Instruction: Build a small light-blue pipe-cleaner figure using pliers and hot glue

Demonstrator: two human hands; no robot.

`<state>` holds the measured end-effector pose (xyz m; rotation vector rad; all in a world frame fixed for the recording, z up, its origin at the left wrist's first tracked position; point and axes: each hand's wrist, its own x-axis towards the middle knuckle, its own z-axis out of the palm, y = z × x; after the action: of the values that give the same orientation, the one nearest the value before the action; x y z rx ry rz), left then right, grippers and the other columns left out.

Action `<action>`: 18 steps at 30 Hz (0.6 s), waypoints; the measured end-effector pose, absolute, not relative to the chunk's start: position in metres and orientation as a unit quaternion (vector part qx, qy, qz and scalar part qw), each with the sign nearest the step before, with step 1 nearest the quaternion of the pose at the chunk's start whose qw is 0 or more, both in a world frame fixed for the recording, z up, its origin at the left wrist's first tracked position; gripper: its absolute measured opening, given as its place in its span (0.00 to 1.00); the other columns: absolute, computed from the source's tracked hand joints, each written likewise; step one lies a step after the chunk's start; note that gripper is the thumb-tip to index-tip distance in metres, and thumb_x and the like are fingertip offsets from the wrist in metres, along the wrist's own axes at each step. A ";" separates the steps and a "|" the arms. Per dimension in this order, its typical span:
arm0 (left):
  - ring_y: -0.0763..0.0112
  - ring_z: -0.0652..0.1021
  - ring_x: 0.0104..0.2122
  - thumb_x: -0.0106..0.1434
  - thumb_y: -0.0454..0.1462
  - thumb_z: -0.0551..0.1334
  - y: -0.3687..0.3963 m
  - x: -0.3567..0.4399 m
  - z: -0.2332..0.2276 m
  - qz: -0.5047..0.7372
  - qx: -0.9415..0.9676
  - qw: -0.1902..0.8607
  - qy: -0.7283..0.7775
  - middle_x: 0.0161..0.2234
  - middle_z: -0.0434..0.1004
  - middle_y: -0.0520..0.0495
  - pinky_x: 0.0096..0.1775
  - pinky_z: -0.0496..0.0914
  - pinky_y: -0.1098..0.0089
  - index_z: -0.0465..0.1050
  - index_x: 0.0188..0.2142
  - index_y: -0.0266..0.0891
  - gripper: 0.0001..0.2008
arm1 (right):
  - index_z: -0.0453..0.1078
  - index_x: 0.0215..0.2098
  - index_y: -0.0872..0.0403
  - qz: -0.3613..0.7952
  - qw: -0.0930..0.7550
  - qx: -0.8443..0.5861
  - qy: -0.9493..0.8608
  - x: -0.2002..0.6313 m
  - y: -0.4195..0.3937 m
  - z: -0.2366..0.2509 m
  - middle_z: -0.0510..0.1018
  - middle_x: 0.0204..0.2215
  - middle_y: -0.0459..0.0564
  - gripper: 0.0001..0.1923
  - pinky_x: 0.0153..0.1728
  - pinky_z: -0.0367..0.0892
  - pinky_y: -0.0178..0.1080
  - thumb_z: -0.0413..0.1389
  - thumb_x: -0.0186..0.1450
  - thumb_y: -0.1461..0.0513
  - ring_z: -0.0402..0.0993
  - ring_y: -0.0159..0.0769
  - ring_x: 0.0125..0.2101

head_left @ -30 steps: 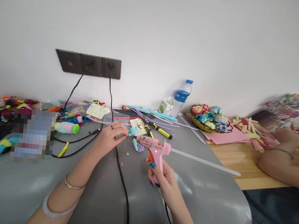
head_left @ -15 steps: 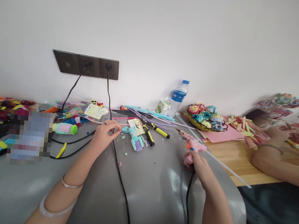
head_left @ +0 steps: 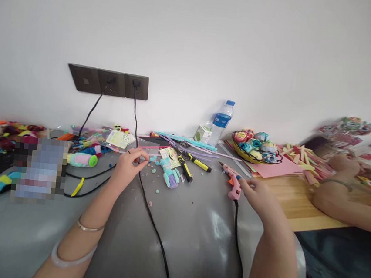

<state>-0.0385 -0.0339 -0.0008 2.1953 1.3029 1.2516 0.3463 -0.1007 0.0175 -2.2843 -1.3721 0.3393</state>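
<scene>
My left hand (head_left: 132,162) is closed in a pinch above the table, just left of a small turquoise and purple pipe-cleaner figure (head_left: 170,172). What sits between its fingertips is too small to make out. On the right, my right hand (head_left: 254,191) grips a pink hot glue gun (head_left: 235,188) from its right side, around the body. The gun's nozzle points away to the upper left, and a black cord runs down from its handle. Black and yellow pliers (head_left: 185,168) lie between the figure and the gun.
Purple and blue pipe cleaners (head_left: 188,142), a water bottle (head_left: 222,120) and a juice carton (head_left: 203,134) line the wall. A basket of paper flowers (head_left: 257,146) stands right. Another black cord (head_left: 151,223) crosses the grey table. Other people's hands show at both sides.
My right hand has shifted from the gun's handle up to its body, and the handle is now exposed. At far left, another person's hand has appeared. My left hand stays pinched nearby.
</scene>
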 end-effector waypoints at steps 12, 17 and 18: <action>0.74 0.66 0.24 0.58 0.33 0.61 -0.027 -0.045 -0.008 0.503 0.717 0.128 0.466 0.24 0.68 0.55 0.30 0.62 0.73 0.71 0.29 0.42 0.02 | 0.80 0.37 0.54 0.144 0.204 -0.556 -0.793 0.161 -0.056 0.027 0.79 0.33 0.50 0.08 0.37 0.61 0.37 0.58 0.65 0.67 0.73 0.36 0.34; 0.73 0.66 0.24 0.58 0.34 0.61 -0.027 -0.045 -0.006 0.506 0.709 0.135 0.472 0.24 0.67 0.55 0.30 0.61 0.73 0.72 0.29 0.42 0.02 | 0.81 0.37 0.52 0.063 0.112 -0.558 -0.820 0.139 -0.044 0.016 0.80 0.40 0.54 0.07 0.49 0.57 0.44 0.59 0.66 0.65 0.74 0.43 0.44; 0.73 0.66 0.24 0.58 0.34 0.61 -0.027 -0.045 -0.006 0.506 0.709 0.136 0.471 0.24 0.67 0.55 0.29 0.61 0.73 0.72 0.29 0.42 0.02 | 0.81 0.37 0.52 0.057 0.102 -0.557 -0.822 0.137 -0.043 0.015 0.80 0.41 0.55 0.07 0.50 0.56 0.45 0.59 0.66 0.64 0.74 0.44 0.44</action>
<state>-0.0450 -0.0274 -0.0063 2.0535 1.3654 1.4663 0.1373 -0.0428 0.0151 -1.6449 -2.4280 0.1693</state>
